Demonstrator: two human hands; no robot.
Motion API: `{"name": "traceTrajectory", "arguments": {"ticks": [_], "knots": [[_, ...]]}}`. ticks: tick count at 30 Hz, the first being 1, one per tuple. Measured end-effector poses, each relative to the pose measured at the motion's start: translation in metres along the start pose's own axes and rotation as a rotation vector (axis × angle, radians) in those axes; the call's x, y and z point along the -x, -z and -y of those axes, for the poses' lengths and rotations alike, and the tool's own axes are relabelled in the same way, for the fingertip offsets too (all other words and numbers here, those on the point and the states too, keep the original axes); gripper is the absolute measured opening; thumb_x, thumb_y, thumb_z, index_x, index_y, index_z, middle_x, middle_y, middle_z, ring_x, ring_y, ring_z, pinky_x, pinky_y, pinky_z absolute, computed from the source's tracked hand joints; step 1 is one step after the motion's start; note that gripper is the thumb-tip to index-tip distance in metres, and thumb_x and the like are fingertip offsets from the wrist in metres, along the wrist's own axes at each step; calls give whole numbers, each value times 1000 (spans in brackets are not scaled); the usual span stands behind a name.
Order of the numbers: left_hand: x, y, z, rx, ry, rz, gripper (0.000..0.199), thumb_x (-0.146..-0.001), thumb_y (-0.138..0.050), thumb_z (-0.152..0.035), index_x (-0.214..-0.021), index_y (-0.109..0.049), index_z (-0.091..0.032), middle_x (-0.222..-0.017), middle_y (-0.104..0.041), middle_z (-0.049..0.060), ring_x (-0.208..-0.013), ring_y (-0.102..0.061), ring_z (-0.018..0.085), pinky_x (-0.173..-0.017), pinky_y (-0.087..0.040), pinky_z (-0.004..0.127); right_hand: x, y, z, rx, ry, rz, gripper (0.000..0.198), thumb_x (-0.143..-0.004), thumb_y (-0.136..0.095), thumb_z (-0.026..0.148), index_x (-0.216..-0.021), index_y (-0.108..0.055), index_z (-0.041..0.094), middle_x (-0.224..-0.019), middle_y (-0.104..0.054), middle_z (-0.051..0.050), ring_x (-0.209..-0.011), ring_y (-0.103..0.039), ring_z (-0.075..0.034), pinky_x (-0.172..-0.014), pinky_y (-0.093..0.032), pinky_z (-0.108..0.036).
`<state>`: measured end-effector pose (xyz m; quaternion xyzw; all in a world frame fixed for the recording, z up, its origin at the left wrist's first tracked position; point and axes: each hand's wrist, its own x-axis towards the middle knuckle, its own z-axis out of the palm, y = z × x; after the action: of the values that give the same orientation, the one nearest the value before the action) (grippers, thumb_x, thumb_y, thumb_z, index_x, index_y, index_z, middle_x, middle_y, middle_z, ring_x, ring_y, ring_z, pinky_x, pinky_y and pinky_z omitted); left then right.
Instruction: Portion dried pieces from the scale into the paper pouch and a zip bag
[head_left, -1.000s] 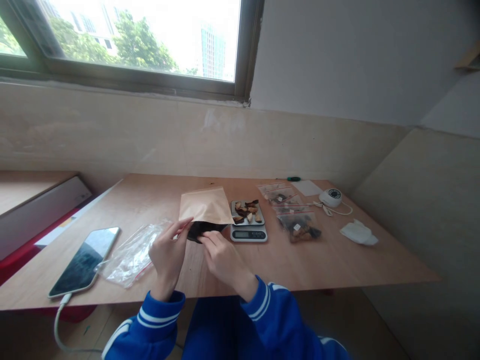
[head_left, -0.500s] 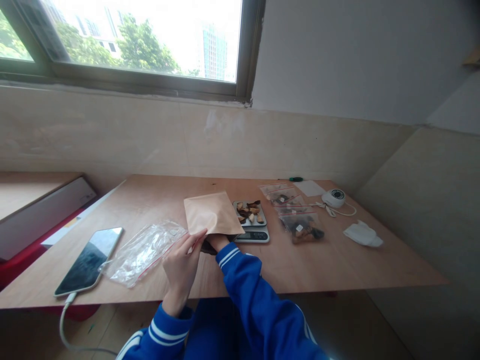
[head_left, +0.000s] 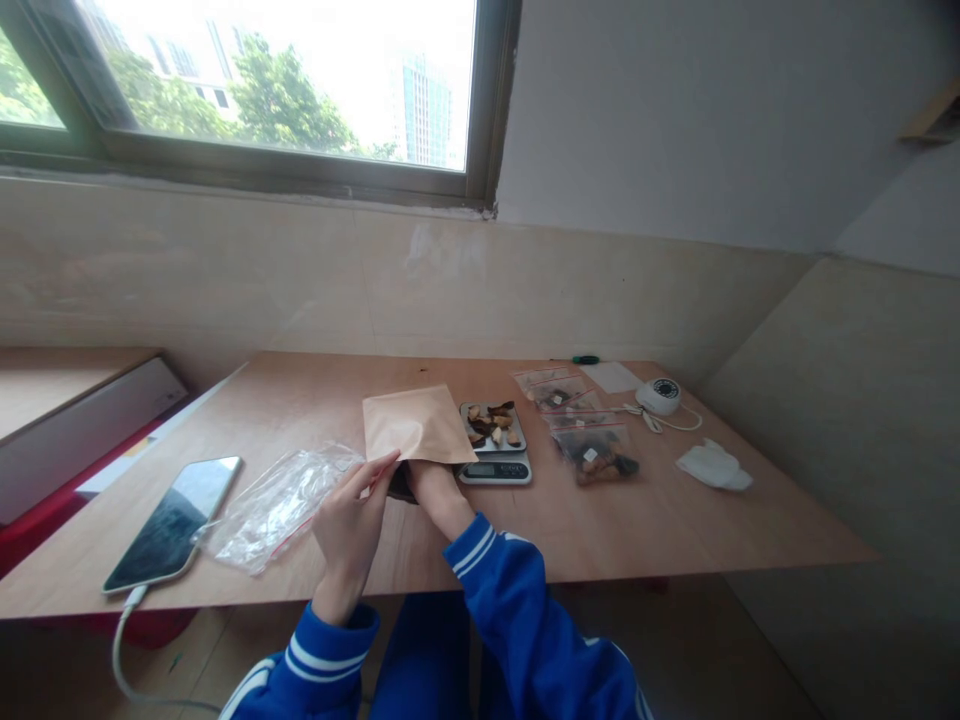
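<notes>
A tan paper pouch (head_left: 416, 418) lies over the table with its open mouth facing me. The edge of its mouth is pinched by my left hand (head_left: 354, 515). My right hand (head_left: 439, 492) reaches into the mouth, its fingers hidden inside, so what they hold does not show. Something dark shows at the opening between the two hands. Just right of the pouch stands a small digital scale (head_left: 496, 470), with brown and pale dried pieces (head_left: 495, 425) on its plate.
Left of the pouch lie a crumpled clear zip bag (head_left: 281, 510) and a phone (head_left: 172, 525) on a cable. Several filled zip bags (head_left: 596, 455) are on the right, near a white dome camera (head_left: 661, 396), a white crumpled item (head_left: 714, 465) and a green-handled tool (head_left: 585, 359).
My right hand has drawn partly back out of the pouch, so its back and wrist now show. My left hand keeps its pinch on the edge. The view has shifted slightly.
</notes>
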<state>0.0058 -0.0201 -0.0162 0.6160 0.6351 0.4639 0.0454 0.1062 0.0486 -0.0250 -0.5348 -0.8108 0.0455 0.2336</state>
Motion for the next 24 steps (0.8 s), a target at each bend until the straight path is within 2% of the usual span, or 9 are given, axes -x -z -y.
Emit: {"name": "traceTrajectory", "arguments": {"ticks": [4,7,10,15,18,21,24], "knots": [[-4,2,-4,-14,57,-4,15,-82,-65,-32,-94,-74,-35,-89,-74,-7,-73,-67,12,-58,-41,20,25,9,3,-1,-55,38,40,-90,-46,7,-129,-53,11,-128,-60,-15,-115,-58,-26,-99,-46,-35],[-5,3,-6,-11,78,22,14,-82,-65,-32,-92,-74,-35,-89,-74,-7,-73,-67,12,-59,-41,20,34,17,6,1,-73,111,36,-87,-44,2,-117,-62,9,-111,-69,-16,-95,-68,-27,-85,-53,-34],[-5,6,-8,0,97,33,15,-82,-64,-31,-93,-73,-36,-89,-74,-8,-74,-67,12,-61,-41,21,39,23,8,48,-10,131,34,-87,-43,0,-112,-64,8,-99,-71,-15,-83,-69,-25,-75,-55,-32],[-10,8,-11,3,137,30,14,-82,-64,-34,-93,-74,-35,-85,-74,-6,-73,-67,13,-61,-42,21,45,22,0,131,217,-58,28,-92,-46,6,-114,-62,11,-105,-68,-13,-94,-65,-24,-81,-55,-35],[-15,8,-13,3,136,46,14,-82,-64,-35,-92,-74,-35,-85,-74,-6,-73,-67,13,-61,-42,21,50,18,-6,74,331,-192,25,-94,-46,12,-111,-64,13,-104,-67,-10,-98,-62,-21,-90,-52,-35],[-22,8,-13,1,148,73,15,-82,-63,-37,-92,-74,-36,-83,-74,-6,-72,-66,13,-60,-41,22,62,22,-3,-131,378,-340,28,-96,-41,14,-112,-64,18,-105,-66,-7,-105,-59,-18,-100,-48,-33],[-27,8,-12,-10,184,83,16,-80,-64,-40,-93,-73,-37,-74,-72,-6,-68,-65,13,-59,-40,22,82,39,5,-440,310,-458,35,-96,-36,10,-114,-63,24,-104,-65,-4,-107,-59,-14,-103,-46,-34]]}}
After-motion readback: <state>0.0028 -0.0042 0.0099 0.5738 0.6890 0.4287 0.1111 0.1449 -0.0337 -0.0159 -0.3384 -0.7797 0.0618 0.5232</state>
